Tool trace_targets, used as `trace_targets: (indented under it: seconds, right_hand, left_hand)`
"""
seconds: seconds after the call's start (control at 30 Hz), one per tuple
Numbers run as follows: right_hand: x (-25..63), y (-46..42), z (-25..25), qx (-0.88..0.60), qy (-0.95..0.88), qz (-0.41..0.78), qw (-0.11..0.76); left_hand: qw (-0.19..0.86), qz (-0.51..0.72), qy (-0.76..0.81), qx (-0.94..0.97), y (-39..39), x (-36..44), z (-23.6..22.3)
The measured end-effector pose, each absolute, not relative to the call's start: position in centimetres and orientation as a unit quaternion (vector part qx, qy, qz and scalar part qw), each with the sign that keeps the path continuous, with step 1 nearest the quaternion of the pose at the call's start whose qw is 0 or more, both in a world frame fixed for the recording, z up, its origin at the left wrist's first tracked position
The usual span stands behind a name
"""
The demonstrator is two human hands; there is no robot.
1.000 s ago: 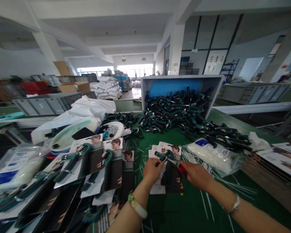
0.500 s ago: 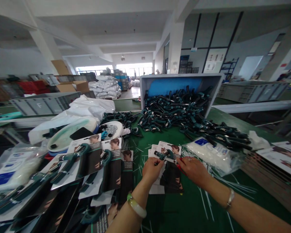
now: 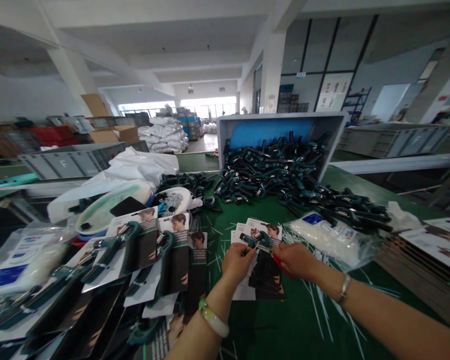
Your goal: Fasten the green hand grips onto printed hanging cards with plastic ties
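Observation:
My right hand [image 3: 295,259] is closed around red-handled scissors [image 3: 284,269], whose metal blades point left across a printed card [image 3: 269,282]. At the blade tips lies a dark green tool with a metal part [image 3: 257,238], resting on the card's upper half. My left hand [image 3: 239,260] is at the card's left side with thumb and fingers pinched beside the tool. Whatever is between those fingertips is too small to make out. Another card sits partly under the first one.
Finished-looking cards with green tools [image 3: 165,260] are piled at left. A tilted grey crate [image 3: 221,145] spills similar tools at the back. A bag of white ties [image 3: 328,237] lies right, loose ties [image 3: 324,310] below it. Stacked cards [image 3: 416,265] stand far right.
My right forearm has shifted a little up and left, and the scissors have turned so more of the red handle shows. My left hand stays pinched in nearly the same place.

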State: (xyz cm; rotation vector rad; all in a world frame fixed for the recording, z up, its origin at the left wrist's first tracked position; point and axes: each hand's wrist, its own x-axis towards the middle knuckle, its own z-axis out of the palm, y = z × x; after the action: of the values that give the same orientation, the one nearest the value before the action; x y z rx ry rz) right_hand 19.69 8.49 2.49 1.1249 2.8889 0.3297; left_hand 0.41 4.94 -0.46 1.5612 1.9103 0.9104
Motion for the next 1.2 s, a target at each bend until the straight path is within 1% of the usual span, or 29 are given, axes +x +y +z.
trace_targets:
  seconds: [0.17, 0.27, 0.37, 0.43, 0.53, 0.63, 0.8, 0.9, 0.97, 1.1, 1.2]
  right_hand:
    - [20.4, 7.9, 2.6, 0.38, 0.923, 0.06, 0.013]
    - [20.7, 8.0, 4.0, 0.411, 0.911, -0.037, 0.022]
    - [20.2, 8.5, 6.2, 0.403, 0.898, -0.159, 0.074]
    - [19.4, 8.8, 7.6, 0.383, 0.896, -0.2, 0.097]
    - [17.8, 9.2, 8.4, 0.372, 0.901, -0.195, 0.111]
    - [16.7, 9.9, 8.0, 0.363, 0.903, -0.196, 0.122]
    - [16.0, 11.7, 6.8, 0.347, 0.893, -0.254, 0.133]
    - [15.7, 12.7, 6.6, 0.354, 0.87, -0.3, 0.167]
    - [15.4, 13.1, 6.6, 0.359, 0.861, -0.309, 0.184]
    - [14.9, 13.4, 6.8, 0.342, 0.874, -0.293, 0.184]
    - [14.8, 13.7, 6.7, 0.327, 0.876, -0.31, 0.171]
  left_hand:
    - [0.254, 0.356, 0.717, 0.543, 5.4, 0.1, -1.0]
    - [0.239, 0.374, 0.737, 0.51, 5.7, -0.9, -1.2]
    - [0.244, 0.363, 0.745, 0.504, 5.3, -2.1, -1.2]
    - [0.268, 0.338, 0.735, 0.523, 4.8, -2.5, -1.1]
    - [0.3, 0.31, 0.72, 0.543, 4.3, -2.6, -1.3]
    - [0.314, 0.301, 0.714, 0.549, 4.5, -2.8, -1.7]
    - [0.331, 0.299, 0.701, 0.556, 5.1, -3.2, -2.4]
    - [0.337, 0.3, 0.699, 0.555, 5.3, -3.4, -2.7]
    - [0.339, 0.3, 0.698, 0.555, 5.3, -3.5, -2.7]
    - [0.34, 0.298, 0.697, 0.557, 5.4, -3.7, -2.8]
    - [0.342, 0.297, 0.692, 0.562, 5.5, -3.8, -2.8]
